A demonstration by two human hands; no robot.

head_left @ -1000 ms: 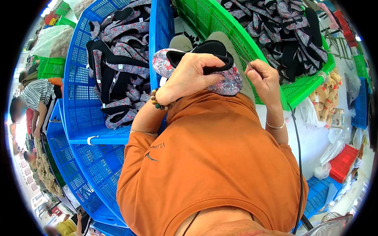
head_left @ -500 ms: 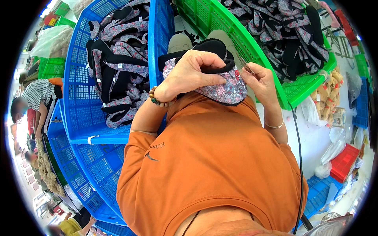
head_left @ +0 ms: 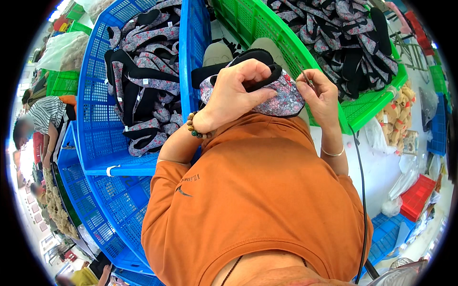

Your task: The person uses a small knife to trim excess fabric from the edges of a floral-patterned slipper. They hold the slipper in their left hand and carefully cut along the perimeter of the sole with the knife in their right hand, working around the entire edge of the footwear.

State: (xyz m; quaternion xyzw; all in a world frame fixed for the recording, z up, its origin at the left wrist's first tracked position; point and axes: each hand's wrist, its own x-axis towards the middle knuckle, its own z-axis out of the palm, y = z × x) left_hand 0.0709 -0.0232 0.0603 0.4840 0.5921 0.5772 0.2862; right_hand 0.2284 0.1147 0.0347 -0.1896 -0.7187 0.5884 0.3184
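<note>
A slipper of floral grey-and-pink fabric with black lining and edging (head_left: 286, 97) lies over my lap. My left hand (head_left: 241, 88) is closed on it, thumb pressed on the floral fabric and fingers at the black opening. At the slipper's right end my right hand (head_left: 320, 93) is closed in a pinch around a small, thin metal tool (head_left: 306, 77) whose kind I cannot make out. The tool's tip points up and left, close to the slipper's edge.
A blue mesh crate (head_left: 95, 95) of floral and black slippers stands left, a green crate (head_left: 286, 40) of them right. More blue crates (head_left: 119, 198) are stacked lower left. A black cable (head_left: 361, 190) hangs at my right. Another person (head_left: 47, 119) bends at far left.
The slipper has tilted, its right end swinging up and right. My right hand has shifted slightly right, and the tool in it now points more upward.
</note>
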